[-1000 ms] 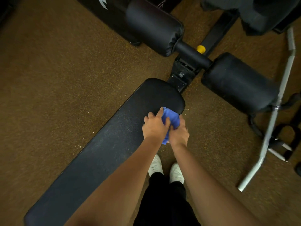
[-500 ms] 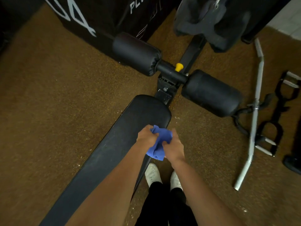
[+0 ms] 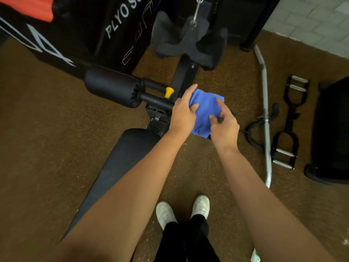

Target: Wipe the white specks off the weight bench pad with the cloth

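A blue cloth [image 3: 204,110] is held up in the air between both hands, off the pad and to the right of its far end. My left hand [image 3: 182,112] grips the cloth's left edge with thumb and fingers. My right hand [image 3: 224,125] pinches its lower right part, index finger pointing up over the fabric. The black weight bench pad [image 3: 124,157] runs from lower left to centre, partly hidden under my left forearm. No white specks show on its visible surface. A few pale specks [image 3: 186,144] lie on the brown floor beside the pad.
A black foam roller [image 3: 113,86] and yellow knob [image 3: 168,92] sit at the bench's head. A plyo box [image 3: 90,31] stands behind. A silver curl bar [image 3: 266,118] and black cable handles [image 3: 290,121] lie on the floor at right. My white shoes [image 3: 181,209] are below.
Both hands lifted the cloth off the pad's end and raised it up and to the right. The view tilted up, showing more of the gym behind.
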Motion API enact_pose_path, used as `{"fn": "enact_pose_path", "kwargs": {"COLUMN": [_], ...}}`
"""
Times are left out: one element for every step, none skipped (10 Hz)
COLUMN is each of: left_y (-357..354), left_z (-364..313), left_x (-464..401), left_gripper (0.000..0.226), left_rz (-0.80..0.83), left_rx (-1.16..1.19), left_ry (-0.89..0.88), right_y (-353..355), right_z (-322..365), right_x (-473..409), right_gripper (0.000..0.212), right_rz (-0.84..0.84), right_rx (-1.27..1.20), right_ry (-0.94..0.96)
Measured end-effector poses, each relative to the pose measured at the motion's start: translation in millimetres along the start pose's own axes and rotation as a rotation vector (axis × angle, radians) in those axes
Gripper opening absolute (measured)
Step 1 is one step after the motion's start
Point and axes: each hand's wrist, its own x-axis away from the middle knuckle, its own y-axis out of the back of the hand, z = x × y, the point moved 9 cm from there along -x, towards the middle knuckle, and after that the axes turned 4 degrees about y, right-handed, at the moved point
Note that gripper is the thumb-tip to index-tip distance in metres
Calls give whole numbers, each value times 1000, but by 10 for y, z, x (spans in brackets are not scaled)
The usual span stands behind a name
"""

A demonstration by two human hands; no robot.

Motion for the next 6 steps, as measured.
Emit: {"fn": "enact_pose_path", "kwargs": {"left_y": [-105, -115, -238, -182, -178, -183], "left_z": [74, 175, 209, 185, 94, 79], "left_x": [-173, -240, -168, -86, -68, 20], "left_gripper": [40, 28, 44, 50, 51, 54], "left_rz": [19, 13, 133, 101, 101, 178], "left_rx": [-132, -355, -557, -730, -884, -934], "left_ry": [-4, 10, -53, -42, -56, -7], "right_y": [-4, -115, -158, -201, -173, -144], "right_z": [-62, -175, -222, -211, -157, -77], "right_x": [-181, -243, -249, -207, -207, -201], "right_gripper": [51, 59, 52, 57, 62, 70], "right_rz": [36, 191, 190, 206, 251, 345], "right_rx": [66, 232, 286, 517, 709, 814], "right_ry": [-36, -58, -17, -13, -50, -181]}}
